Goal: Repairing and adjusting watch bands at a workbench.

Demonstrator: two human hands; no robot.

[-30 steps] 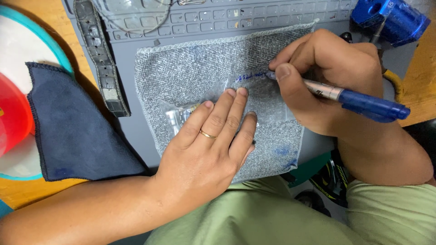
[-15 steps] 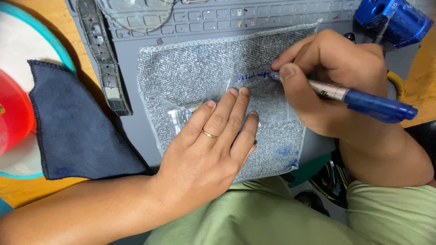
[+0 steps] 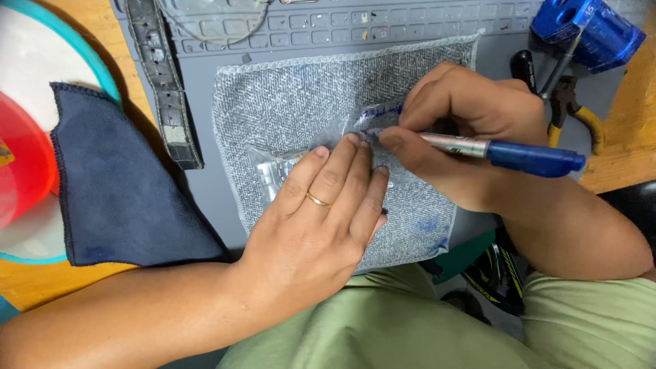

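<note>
Left hand: our left hand [image 3: 321,225] lies flat, palm down, fingers spread and straight; we grasp nothing with it, only press down on a clear bag [image 3: 287,171].
Right hand: our right hand [image 3: 471,130] is curled tight about a blue pen [image 3: 506,152], thumb and forefingers pinching the barrel near the tip.
Pen: its barrel runs out past the thumb to the right; the tip touches the bag just ahead of the left fingertips.
Bag: small and see-through, with small metal parts inside; it lies under the left fingers and reaches to the pen tip, with blue marks at that end.
Cloth: a grey cloth [image 3: 287,102] lies beneath bag and both hands.
Mat: a grey mat [image 3: 219,198] lies under the cloth.
Left of the left hand: a dark blue cloth [image 3: 116,184], and a black strap [image 3: 164,89] just beyond it.
Beyond the right hand: a blue tool [image 3: 594,31] and pliers [image 3: 574,109], both apart from the grip.
</note>
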